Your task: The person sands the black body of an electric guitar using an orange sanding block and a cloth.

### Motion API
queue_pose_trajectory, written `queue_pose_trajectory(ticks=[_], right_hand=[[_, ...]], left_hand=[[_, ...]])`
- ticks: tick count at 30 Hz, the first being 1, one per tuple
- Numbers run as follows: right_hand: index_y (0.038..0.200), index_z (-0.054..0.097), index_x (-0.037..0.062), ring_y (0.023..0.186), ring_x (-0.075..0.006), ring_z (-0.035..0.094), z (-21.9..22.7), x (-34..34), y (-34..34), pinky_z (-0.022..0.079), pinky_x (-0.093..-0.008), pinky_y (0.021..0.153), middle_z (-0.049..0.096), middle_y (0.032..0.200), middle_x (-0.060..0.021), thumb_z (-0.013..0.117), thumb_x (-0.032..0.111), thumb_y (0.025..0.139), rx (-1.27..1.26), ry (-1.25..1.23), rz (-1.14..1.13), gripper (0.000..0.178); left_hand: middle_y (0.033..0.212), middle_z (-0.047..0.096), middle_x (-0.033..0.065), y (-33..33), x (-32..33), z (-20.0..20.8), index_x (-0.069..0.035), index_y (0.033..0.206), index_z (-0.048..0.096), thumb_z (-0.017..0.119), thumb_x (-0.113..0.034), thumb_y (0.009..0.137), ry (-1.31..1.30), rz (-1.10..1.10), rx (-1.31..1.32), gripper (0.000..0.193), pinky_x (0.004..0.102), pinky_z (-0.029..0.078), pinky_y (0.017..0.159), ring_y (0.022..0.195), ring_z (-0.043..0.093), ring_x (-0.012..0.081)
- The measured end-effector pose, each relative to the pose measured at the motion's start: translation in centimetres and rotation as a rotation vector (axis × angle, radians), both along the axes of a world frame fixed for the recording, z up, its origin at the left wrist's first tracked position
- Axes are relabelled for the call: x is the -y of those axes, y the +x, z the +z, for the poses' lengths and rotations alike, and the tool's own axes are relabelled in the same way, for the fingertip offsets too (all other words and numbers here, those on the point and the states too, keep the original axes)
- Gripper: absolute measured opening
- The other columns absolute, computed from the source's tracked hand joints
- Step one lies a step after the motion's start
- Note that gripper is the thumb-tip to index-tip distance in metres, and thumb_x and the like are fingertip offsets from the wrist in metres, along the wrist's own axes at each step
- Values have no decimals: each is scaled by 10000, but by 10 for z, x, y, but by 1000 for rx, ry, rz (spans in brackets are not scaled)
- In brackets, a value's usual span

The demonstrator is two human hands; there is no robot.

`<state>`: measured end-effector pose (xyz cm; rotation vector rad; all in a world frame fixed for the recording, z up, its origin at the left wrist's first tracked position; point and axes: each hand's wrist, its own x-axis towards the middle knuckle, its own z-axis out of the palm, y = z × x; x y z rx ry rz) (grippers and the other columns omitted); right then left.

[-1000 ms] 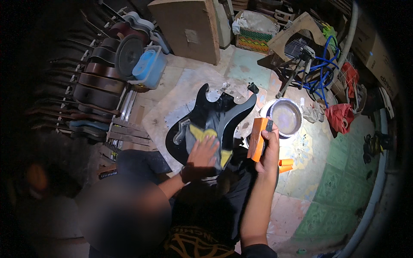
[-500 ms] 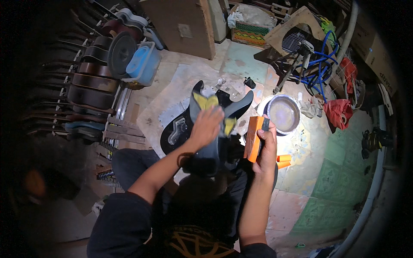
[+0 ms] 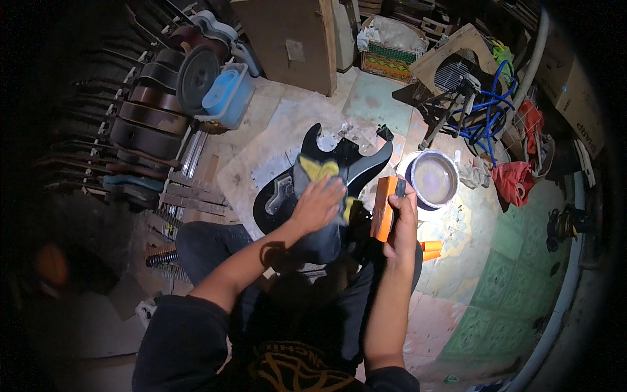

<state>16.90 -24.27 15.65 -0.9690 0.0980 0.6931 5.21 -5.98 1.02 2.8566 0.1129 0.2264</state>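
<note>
A black electric guitar body [image 3: 266, 196] with two horns and routed cavities lies across my lap, its horns pointing away from me. My left hand [image 3: 319, 206] rests flat on a yellow and grey cloth [image 3: 317, 170], pressing it against the guitar body with the fingers stretched out. The cloth's other yellow end [image 3: 353, 208] shows to the right of the fingers. My right hand [image 3: 403, 222] is closed around a sanding block [image 3: 383, 212], orange on its faces with a dark edge, held upright to the right of the guitar body.
A round basin [image 3: 434, 178] of cloudy liquid stands beyond my right hand. Folded orange sheets [image 3: 431, 249] lie near my right knee. Several guitars hang on a rack [image 3: 150, 124] at left, beside a blue tub [image 3: 225, 98]. Coiled blue hose [image 3: 490, 121] lies far right.
My left hand has slid slightly toward me over the guitar body with the cloth. My right hand still holds the sanding block in about the same place. The whole view has shifted a little.
</note>
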Motion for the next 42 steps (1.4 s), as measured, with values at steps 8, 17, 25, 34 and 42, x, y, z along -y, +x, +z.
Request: queue_pose_trajectory(ticks=[8,17,25,34,42], right_hand=[[1381,475,56,839,-158,616,1,-9,0,534,-303,746,627,1065,-88,564,45,905,-27,-22,-26,484],[1359,505,68,891,-151,605,-1,-5,-1,525,-299,785,602,1088,-68,579,86,887,36,-6,23,479],[1352,479,70,801,-160,614,2,-5,2,532,-295,711,620,1006,-84,559,50,895,25,22,2,464],[1386,463,61,848,-173,624,4,0,3,539,-310,754,637,1049,-105,550,42,893,3,3,-19,501],[1405,459,53,911,-170,618,6,-1,2,536,-311,797,626,1113,-105,555,26,890,-39,12,-19,525]], left_hand=[[1534,505,77,80,-32,-16,-153,1415,584,580,-297,943,109,143,102,493,556,326,1150,1482,354,334],[1583,435,87,-103,1,-6,-166,1466,532,637,-259,930,-31,-274,-128,554,588,312,1162,1489,327,374],[1570,430,155,-115,-23,9,-35,1473,485,582,-217,950,25,411,-155,562,613,225,1198,1488,291,448],[1591,420,150,-91,55,-16,-51,1502,443,593,-472,946,-119,-443,-91,713,491,224,1232,1505,345,279],[1652,302,192,88,-23,-21,-3,1575,324,523,-462,1001,41,80,-12,762,528,185,1243,1542,253,355]])
